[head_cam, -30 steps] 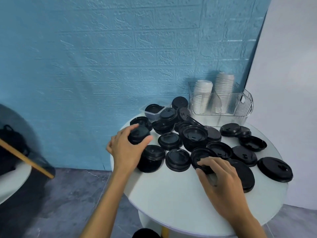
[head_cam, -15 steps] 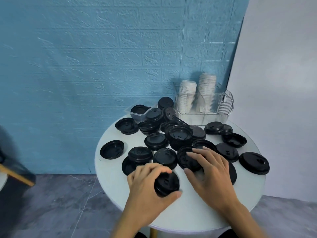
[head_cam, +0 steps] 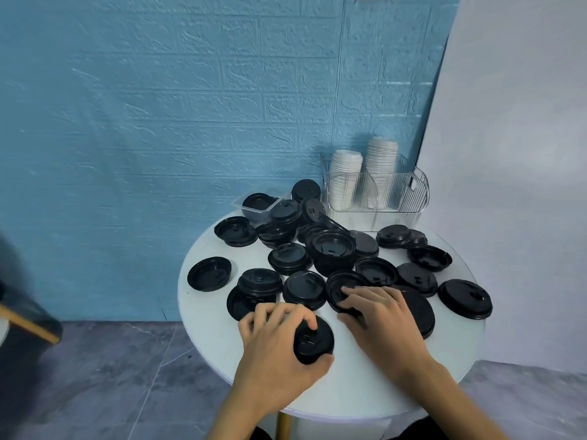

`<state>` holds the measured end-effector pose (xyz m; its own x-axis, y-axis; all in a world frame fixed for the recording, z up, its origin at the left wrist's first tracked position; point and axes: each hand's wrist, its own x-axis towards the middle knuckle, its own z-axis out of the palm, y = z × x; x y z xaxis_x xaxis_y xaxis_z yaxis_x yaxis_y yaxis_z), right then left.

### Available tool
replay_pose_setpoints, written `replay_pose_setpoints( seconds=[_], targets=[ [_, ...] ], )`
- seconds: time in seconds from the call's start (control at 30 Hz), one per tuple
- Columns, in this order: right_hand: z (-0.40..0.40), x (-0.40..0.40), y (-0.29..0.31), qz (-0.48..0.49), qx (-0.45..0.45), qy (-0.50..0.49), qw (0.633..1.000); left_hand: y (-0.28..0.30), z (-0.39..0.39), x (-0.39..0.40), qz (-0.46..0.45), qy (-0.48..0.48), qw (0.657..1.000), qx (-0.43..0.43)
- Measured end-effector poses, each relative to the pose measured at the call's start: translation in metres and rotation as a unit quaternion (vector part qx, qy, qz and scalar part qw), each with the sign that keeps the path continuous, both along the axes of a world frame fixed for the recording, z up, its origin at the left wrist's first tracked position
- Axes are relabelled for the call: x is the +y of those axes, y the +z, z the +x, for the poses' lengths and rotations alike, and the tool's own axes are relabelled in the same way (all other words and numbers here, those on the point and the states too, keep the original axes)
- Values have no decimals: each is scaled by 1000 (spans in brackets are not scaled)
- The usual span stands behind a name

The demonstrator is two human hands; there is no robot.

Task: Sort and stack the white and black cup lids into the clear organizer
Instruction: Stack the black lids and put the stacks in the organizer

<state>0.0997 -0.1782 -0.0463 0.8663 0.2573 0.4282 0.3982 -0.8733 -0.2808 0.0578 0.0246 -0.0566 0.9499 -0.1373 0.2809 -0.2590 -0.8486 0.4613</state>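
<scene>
Several black cup lids (head_cam: 332,249) lie scattered and piled across a round white table (head_cam: 203,322). My left hand (head_cam: 273,347) grips a small stack of black lids (head_cam: 314,339) near the table's front edge, fingers and thumb curled round it. To its right, my right hand (head_cam: 378,319) pinches the rim of an upturned black lid (head_cam: 341,289). At the back right stands the clear organizer (head_cam: 400,198), holding two stacks of white lids (head_cam: 344,179).
A small clear tub (head_cam: 259,206) with a black lid in it sits at the table's back left. One lid (head_cam: 209,273) lies alone near the left rim. The blue brick-pattern wall is close behind, a white wall to the right.
My left hand has carried its black lids from the table's left side to the front edge. My right hand has stayed on the upturned lid. The camera has shifted.
</scene>
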Motion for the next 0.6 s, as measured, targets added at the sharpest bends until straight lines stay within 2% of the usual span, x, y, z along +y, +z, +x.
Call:
replay_pose_setpoints(
  seconds=[0.1, 0.2, 0.37, 0.47, 0.6],
  targets=[
    [-1, -1, 8, 25, 10, 11, 1000, 0, 0, 0, 0, 3, 1000, -4],
    [-6, 0, 16, 52, -20, 9, 998, -2, 0, 0, -3, 6, 1000, -9],
    [-20, -4, 27, 180, -31, -13, 983, -4, 0, 0, -13, 11, 1000, -17],
    [-27, -5, 34, 343, 18, 23, 939, -4, 0, -1, -37, 14, 999, -25],
    [-31, 1, 41, 538, 95, 60, 836, -2, -1, -1, -106, 23, 993, -41]
  ],
)
